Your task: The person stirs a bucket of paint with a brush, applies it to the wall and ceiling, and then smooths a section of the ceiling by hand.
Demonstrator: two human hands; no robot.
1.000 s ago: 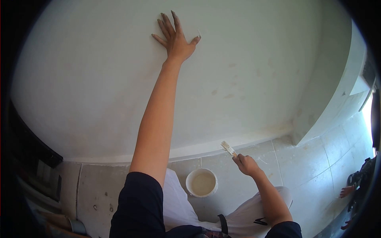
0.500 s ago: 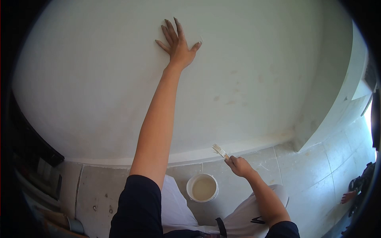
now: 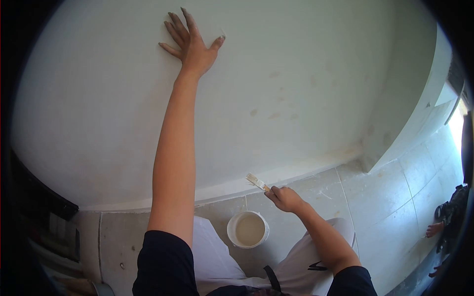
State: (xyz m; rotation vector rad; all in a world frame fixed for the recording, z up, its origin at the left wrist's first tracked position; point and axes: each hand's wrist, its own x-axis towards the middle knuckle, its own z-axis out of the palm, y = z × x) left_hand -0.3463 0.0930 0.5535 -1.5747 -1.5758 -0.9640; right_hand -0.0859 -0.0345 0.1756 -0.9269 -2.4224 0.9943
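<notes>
My left hand [image 3: 194, 48] lies against the pale wall [image 3: 247, 89] high up, its fingers spread and nothing in it. In my right hand [image 3: 285, 198] is the handle of a paintbrush [image 3: 257, 182], its whitish bristles pointing up and left, near the foot of the wall. Below the brush, between my knees, a white bucket [image 3: 248, 229] stands on the floor with pale liquid inside. Faint brownish marks [image 3: 274, 116] show on the wall right of my left arm.
A wall section [image 3: 410, 103] juts out at the right. Grey tiles [image 3: 316, 195] cover the floor. Dark objects [image 3: 42, 187] stand at the left edge. Another person's foot [image 3: 434, 229] and dark clothing show at the far right.
The view has shifted, so wall, bucket and hands appear elsewhere in it. My left hand remains spread on the wall, and the brush remains in my right hand.
</notes>
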